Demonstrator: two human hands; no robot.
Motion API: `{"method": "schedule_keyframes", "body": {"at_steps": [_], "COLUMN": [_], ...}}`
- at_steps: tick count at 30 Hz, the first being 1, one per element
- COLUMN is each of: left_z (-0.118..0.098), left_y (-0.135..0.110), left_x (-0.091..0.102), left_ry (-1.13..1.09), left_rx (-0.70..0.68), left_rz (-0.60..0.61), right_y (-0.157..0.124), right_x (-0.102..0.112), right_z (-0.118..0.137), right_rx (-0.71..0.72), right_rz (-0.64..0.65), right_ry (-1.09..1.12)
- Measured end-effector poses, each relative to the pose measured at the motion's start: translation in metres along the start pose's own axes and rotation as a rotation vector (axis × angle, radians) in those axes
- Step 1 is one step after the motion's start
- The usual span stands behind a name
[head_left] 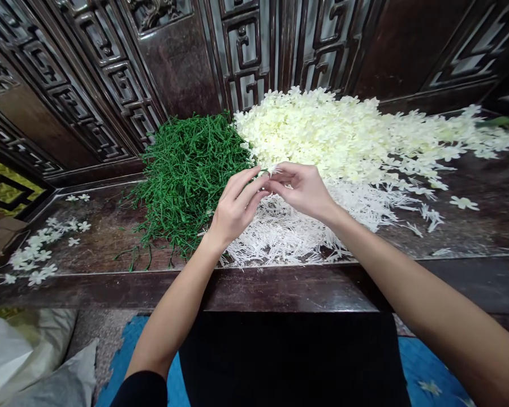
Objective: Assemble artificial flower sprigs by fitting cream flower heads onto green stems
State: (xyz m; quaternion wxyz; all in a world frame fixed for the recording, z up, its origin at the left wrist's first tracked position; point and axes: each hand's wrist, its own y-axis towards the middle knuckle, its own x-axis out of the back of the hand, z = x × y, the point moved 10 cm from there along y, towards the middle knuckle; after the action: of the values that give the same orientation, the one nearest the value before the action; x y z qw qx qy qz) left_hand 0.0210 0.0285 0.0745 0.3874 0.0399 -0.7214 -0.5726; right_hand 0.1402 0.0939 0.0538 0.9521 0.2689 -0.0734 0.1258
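Observation:
My left hand (236,204) and my right hand (302,189) meet fingertip to fingertip above the dark wooden bench (280,288). Both pinch a small white plastic flower piece (273,169), held between them. Under my hands lies a heap of thin white plastic sprigs (288,234). To the left rises a pile of green plastic stems (186,172). Behind and to the right spreads a big mound of cream artificial flowers (343,135).
A carved dark wood panel (110,85) backs the bench. A small cluster of finished white flowers (38,251) lies at the left end, with single blossoms (464,202) scattered at the right. Pale sacks (29,362) and a blue mat (127,350) lie on the floor.

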Motion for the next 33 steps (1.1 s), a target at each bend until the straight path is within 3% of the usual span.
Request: {"method": "schedule_keyframes", "body": {"at_steps": [7,11,15,21,25,29,33], "left_z": [0.015,0.022,0.032,0.035,0.039,0.046,0.046], "left_y": [-0.004,-0.005,-0.007,-0.004,-0.003,-0.005,-0.005], "left_x": [0.001,0.0,0.01,0.013,0.016,0.019,0.019], "left_ry": [0.053,0.114,0.161,0.136,0.123,0.079,0.052], "left_rx": [0.157,0.217,0.343,0.36,0.342,0.356,0.346], "left_rz": [-0.02,-0.002,-0.071,-0.079,-0.105,-0.117,-0.111], "right_y": [-0.001,0.002,0.005,-0.009,-0.016,-0.014,-0.005], "right_x": [-0.002,0.003,0.008,-0.035,-0.044,-0.038,-0.02], "right_z": [0.003,-0.001,-0.022,-0.06,-0.074,-0.065,-0.054], "right_rx": [-0.045,-0.063,-0.116,-0.059,-0.103,-0.067,-0.057], "right_rz": [-0.011,-0.019,0.022,0.397,0.502,0.465,0.287], "right_ry": [0.191,0.15,-0.161,-0.755,-0.844,-0.805,-0.709]}}
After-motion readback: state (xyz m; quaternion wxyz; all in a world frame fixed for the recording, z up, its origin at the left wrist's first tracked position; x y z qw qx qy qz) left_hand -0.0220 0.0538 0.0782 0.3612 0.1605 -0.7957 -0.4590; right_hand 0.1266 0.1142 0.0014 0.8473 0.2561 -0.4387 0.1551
